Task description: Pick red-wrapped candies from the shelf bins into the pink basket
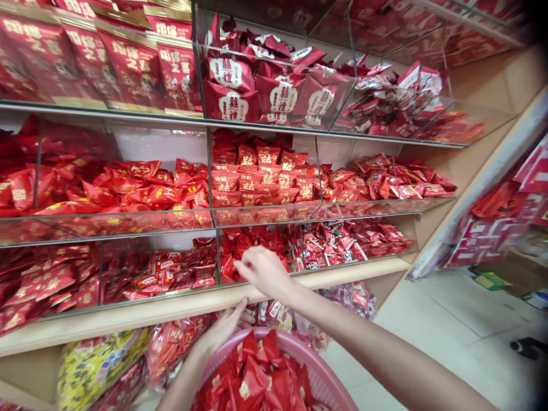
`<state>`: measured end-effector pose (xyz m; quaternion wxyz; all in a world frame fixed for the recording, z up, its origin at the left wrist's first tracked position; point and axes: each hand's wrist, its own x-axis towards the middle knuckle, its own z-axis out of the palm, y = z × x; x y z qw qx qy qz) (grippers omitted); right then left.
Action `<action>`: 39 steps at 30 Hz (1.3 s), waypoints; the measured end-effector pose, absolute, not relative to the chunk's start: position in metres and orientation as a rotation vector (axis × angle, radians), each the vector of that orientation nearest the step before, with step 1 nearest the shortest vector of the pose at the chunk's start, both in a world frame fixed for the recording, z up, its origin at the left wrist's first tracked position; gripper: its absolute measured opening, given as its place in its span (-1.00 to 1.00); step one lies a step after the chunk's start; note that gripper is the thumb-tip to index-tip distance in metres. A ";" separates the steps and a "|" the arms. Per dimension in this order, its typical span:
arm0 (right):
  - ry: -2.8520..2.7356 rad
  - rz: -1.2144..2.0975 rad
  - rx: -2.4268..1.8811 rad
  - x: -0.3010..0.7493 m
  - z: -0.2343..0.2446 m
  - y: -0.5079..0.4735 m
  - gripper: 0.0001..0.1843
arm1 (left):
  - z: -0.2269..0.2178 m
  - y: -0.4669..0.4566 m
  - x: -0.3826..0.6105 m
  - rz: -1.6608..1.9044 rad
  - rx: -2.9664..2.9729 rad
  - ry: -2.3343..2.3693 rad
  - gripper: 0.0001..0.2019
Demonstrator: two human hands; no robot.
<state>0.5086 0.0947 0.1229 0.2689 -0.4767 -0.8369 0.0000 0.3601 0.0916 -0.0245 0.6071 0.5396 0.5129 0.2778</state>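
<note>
My right hand point(266, 273) reaches over the front of the lowest shelf, at a glass-fronted compartment of red candy packets point(252, 237). Its fingers are curled down at the packets, and what they hold, if anything, is hidden. Below the wooden shelf edge point(334, 278) is my left hand point(226, 326), its thumb raised apart from the fingers. Those fingers stretch out by the far rim of a pink plastic basket point(314, 362) and grip nothing that I can see. Red packets with gold print point(250, 379) are heaped in the basket.
Glass dividers point(213, 171) split the shelves into compartments of red packets. Bagged goods, among them a yellow bag point(103, 365), lie under the lowest shelf. Pale floor tiles point(445, 325) lie at right, and red goods point(492, 228) stand beyond the shelf's wooden end.
</note>
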 end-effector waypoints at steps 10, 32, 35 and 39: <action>-2.048 -0.049 -1.598 0.489 0.122 0.138 -0.76 | -0.022 0.094 0.362 0.584 1.256 1.168 -0.17; -1.157 1.169 -0.967 0.565 0.106 0.094 -0.57 | -0.029 0.095 0.361 0.584 1.225 1.155 -0.26; -1.184 1.259 -0.888 0.568 0.110 0.082 -0.61 | -0.025 0.093 0.362 0.603 1.229 1.154 -0.29; -1.264 1.348 -0.848 0.569 0.110 0.067 -0.64 | -0.026 0.093 0.362 0.633 1.215 1.130 -0.31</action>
